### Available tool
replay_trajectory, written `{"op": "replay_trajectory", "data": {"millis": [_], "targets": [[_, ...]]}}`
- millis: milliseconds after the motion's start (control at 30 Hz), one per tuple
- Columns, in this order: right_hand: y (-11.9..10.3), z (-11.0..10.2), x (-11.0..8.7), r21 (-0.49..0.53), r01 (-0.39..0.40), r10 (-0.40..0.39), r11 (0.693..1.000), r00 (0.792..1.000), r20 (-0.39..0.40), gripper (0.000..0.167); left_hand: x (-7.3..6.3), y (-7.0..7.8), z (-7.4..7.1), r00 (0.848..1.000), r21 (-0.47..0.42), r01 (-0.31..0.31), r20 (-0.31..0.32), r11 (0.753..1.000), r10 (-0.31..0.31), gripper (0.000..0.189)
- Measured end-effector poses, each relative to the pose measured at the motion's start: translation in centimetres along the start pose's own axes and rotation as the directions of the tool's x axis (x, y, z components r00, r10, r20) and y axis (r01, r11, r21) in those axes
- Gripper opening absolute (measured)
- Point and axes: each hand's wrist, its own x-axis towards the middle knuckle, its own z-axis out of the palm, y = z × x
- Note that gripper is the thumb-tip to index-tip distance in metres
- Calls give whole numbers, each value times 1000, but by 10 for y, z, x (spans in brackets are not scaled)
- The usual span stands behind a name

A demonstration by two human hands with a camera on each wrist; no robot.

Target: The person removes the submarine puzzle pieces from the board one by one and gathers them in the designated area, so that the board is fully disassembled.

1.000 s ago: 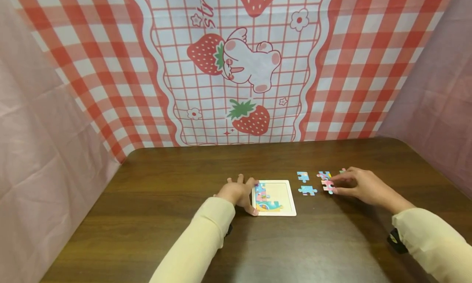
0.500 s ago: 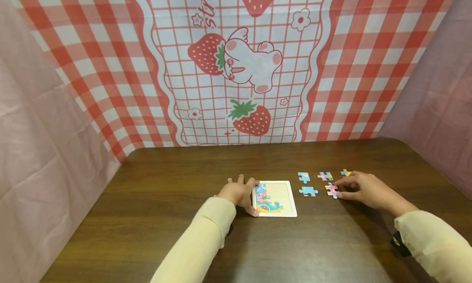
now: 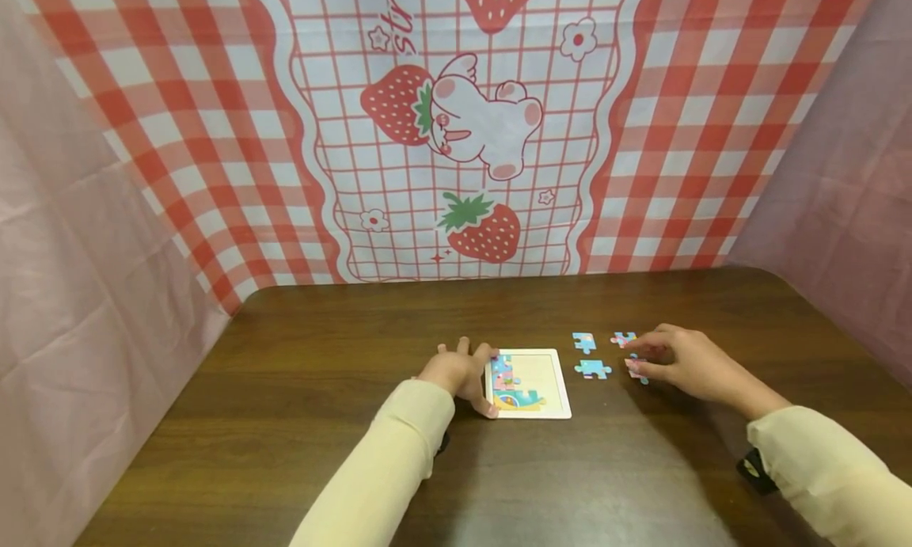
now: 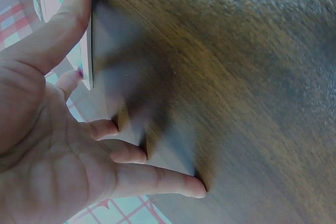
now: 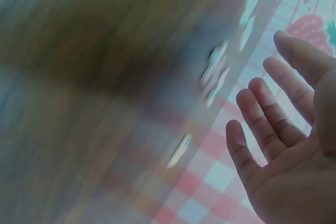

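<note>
My left hand [image 3: 456, 374] is spread at the left side of a square puzzle tray [image 3: 547, 374], thumb and index finger touching its left edge. Joined puzzle pieces [image 3: 518, 399] with pink, blue and yellow print fill the tray's left and lower part. In the left wrist view the thumb [image 4: 71, 19] lies along the tray's rim and the other fingertips rest on the table. My right hand [image 3: 689, 362] hovers over loose pieces with nothing in it, fingers apart in the right wrist view. It partly covers a pink puzzle piece [image 3: 637, 371] beneath it.
Two blue puzzle pieces [image 3: 585, 342] lie between the tray and my right hand, one behind the other. Another blue-and-pink puzzle piece [image 3: 623, 339] is by the right fingertips. A checked strawberry cloth [image 3: 492, 238] hangs behind the brown table [image 3: 342, 333].
The right hand slid the pink piece slightly right and forward toward the body, then let go and moved left above it. The left hand has stayed on the tray.
</note>
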Motion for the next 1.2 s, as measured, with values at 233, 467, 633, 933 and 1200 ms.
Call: {"op": "replay_trajectory", "data": {"millis": [233,467,633,933,1200], "targets": [[-31,11,12,119,22,-19,993,999,-28,28,-1,-1,-1,1000,1,15,1,1000,-15,96],[-54,25,19,208,21,-29,978,999,35,32,0,-1,-1,1000,23,25,5,999,-25,98],[-68,39,25,236,82,-95,968,994,46,31,-1,0,-1,1000,38,25,2,999,-25,98],[-88,56,30,153,158,-172,975,982,79,27,-4,1,-1,999,39,38,-5,998,-38,96],[-100,61,33,141,146,-161,979,982,102,21,-2,-2,-1,1000,34,26,-4,999,-26,95]]}}
